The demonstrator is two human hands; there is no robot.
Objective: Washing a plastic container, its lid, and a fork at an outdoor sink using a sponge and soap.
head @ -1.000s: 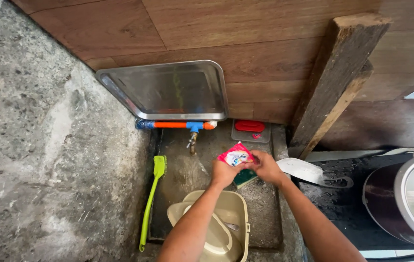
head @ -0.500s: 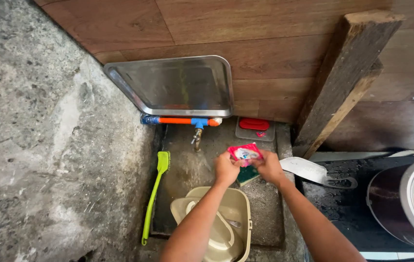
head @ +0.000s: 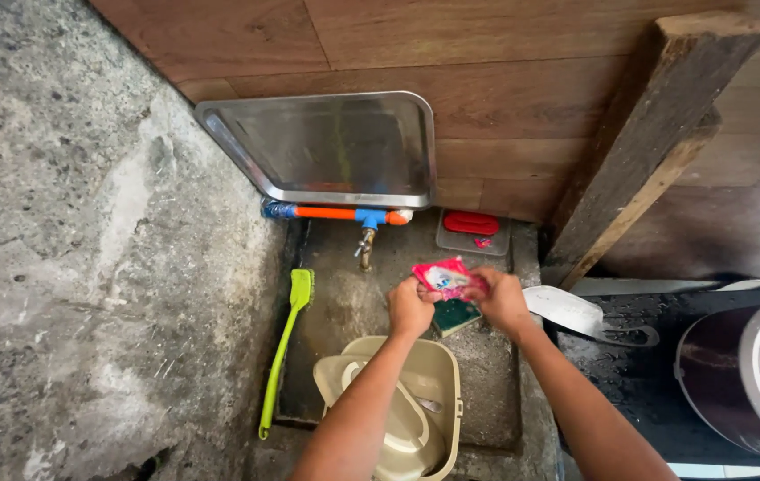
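While my forearms reach over the beige plastic basin (head: 441,385) nearest me, my left hand (head: 410,308) and right hand (head: 501,301) pinch opposite edges of a small pink sachet (head: 445,277), fingers clamped on it above the concrete wash floor (head: 487,374). Just beneath it lies a green scouring sponge (head: 457,315). A lime-green brush (head: 284,346) lies to the left. Farther off, a brass tap (head: 366,248) hangs from an orange pipe (head: 326,213) under a leaning steel tray (head: 326,148).

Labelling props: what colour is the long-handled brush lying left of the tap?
Lime green, handle and head alike; the brush shows clearly in the head view.
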